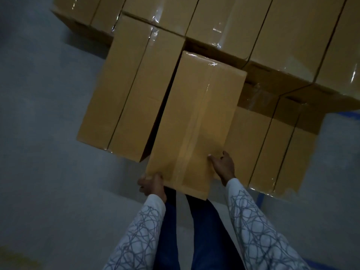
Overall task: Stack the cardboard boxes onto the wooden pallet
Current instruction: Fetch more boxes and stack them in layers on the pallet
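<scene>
Left hand (152, 185) and right hand (224, 164) grip near corners of the box (194, 117) — narrow gap beside stacked boxes (126, 84).

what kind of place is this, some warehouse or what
Likely a warehouse or stockroom: identical taped cardboard boxes stacked in tiers, a bare grey floor with a blue strip, and the left hand and right hand gripping another box.
</scene>
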